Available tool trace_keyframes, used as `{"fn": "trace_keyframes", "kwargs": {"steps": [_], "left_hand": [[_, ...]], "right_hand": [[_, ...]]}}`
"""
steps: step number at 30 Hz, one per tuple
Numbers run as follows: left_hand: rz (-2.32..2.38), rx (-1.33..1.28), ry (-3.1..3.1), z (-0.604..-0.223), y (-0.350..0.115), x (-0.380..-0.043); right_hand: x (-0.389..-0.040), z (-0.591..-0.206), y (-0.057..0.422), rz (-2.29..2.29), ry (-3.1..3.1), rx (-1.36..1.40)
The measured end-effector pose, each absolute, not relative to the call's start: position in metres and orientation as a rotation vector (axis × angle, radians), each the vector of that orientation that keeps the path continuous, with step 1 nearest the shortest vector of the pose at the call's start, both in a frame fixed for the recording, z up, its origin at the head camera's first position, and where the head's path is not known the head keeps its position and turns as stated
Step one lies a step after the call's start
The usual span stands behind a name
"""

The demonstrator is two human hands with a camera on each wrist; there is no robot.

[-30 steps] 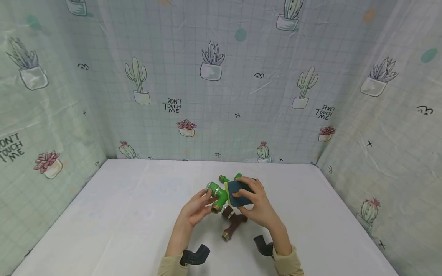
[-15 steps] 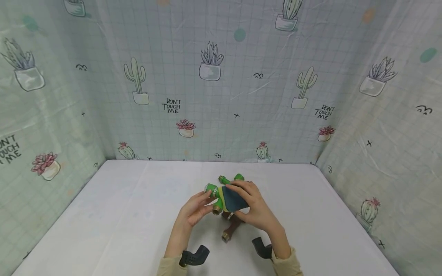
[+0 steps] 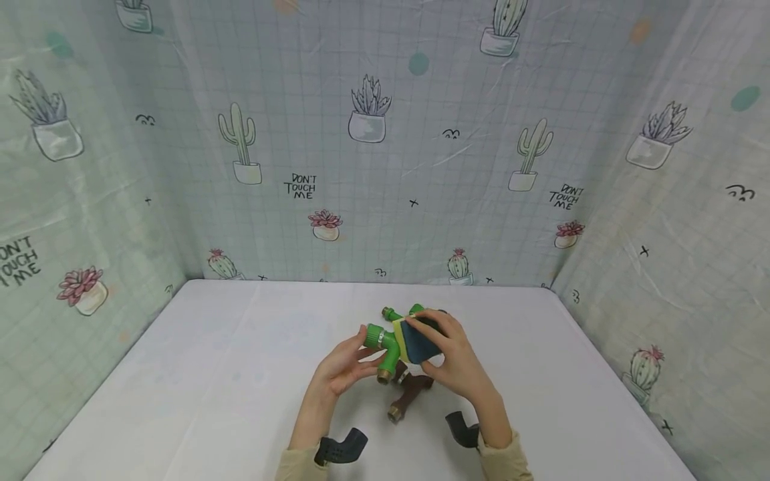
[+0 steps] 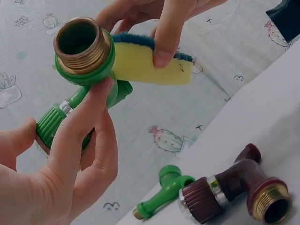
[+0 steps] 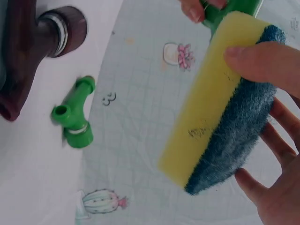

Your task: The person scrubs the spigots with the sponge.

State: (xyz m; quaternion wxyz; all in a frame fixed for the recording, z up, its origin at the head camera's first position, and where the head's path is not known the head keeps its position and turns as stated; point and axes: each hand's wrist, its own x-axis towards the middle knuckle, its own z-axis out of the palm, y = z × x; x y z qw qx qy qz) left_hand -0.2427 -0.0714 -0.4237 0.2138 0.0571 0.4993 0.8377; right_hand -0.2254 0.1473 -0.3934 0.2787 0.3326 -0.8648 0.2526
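Observation:
A green plastic tap with a brass threaded end is in my left hand, raised over the table. My left fingers and thumb grip its ribbed knob, as the left wrist view shows; a finger lies along the green collar below the brass thread. My right hand pinches a sponge, yellow with a dark blue scouring layer. In the left wrist view the yellow foam touches the side of the tap. The thumb presses the yellow side, the other fingers the blue side.
A dark brown tap lies on the white table below my hands. Behind it lies a second green tap, partly covered by my right hand in the head view. Cactus-printed cloth walls the table at the back and sides.
The sponge moved left and down across the tap, then back up and right. The tap has turned in my left hand, its brass end now lower and slightly farther right.

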Motion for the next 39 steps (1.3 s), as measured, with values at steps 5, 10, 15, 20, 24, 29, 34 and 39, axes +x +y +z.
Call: {"fn": "trace_keyframes", "kwargs": {"steps": [5,10,15,20,24,29,34,39], "left_hand": [[2.346,0.172,1.24,-0.417,-0.067,-0.238],[2.343,0.203,1.247,-0.409,-0.064,-0.234],[2.393,0.151,1.272,-0.41,-0.062,-0.235],[2.49,0.121,1.344,-0.412,-0.059,-0.235],[2.563,0.087,1.457,-0.412,-0.053,-0.234],[2.613,0.035,1.586,-0.413,-0.045,-0.232],[2.629,-0.018,1.571,-0.414,-0.041,-0.232],[2.665,-0.027,1.437,-0.412,-0.044,-0.233]], "right_hand": [[-0.232,-0.397,0.156,0.589,-2.258,0.794],[-0.236,-0.398,0.159,0.596,-2.227,0.719],[-0.233,-0.398,0.161,0.73,-2.277,0.694],[-0.226,-0.395,0.151,0.842,-2.351,0.683],[-0.221,-0.393,0.14,0.693,-2.356,0.66],[-0.217,-0.392,0.132,0.517,-2.349,0.671],[-0.215,-0.387,0.134,0.537,-2.371,0.723],[-0.213,-0.382,0.142,0.686,-2.413,0.791]]}}
